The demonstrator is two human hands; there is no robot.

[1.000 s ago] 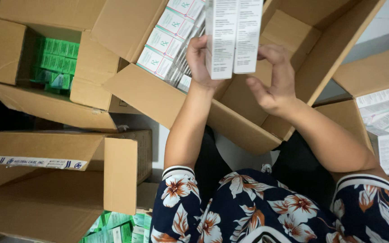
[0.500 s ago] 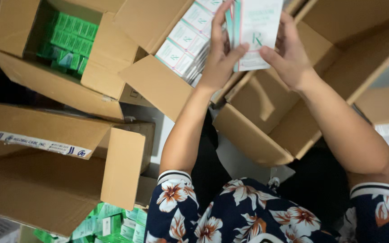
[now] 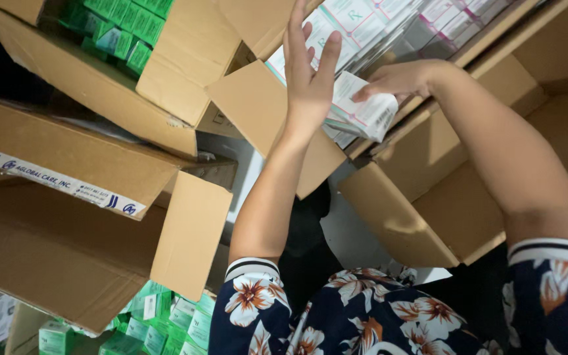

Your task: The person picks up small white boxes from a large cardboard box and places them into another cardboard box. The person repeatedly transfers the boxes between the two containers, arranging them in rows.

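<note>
My right hand grips a small stack of white cartons with green print and holds it tilted at the near edge of an open cardboard box. That box is packed with rows of the same white cartons. My left hand is raised with fingers spread, its palm flat against the left end of the stack and the packed rows. Both forearms reach up from my flower-print sleeves.
Another open cardboard box at the upper left holds green cartons. A large box with a taped label fills the left side, with more green cartons below it. A further open box lies under my right arm.
The cartons I held upright in both hands have been lowered and tipped onto the packed box's edge. My left hand has let go and spread flat. The view has shifted down and right.
</note>
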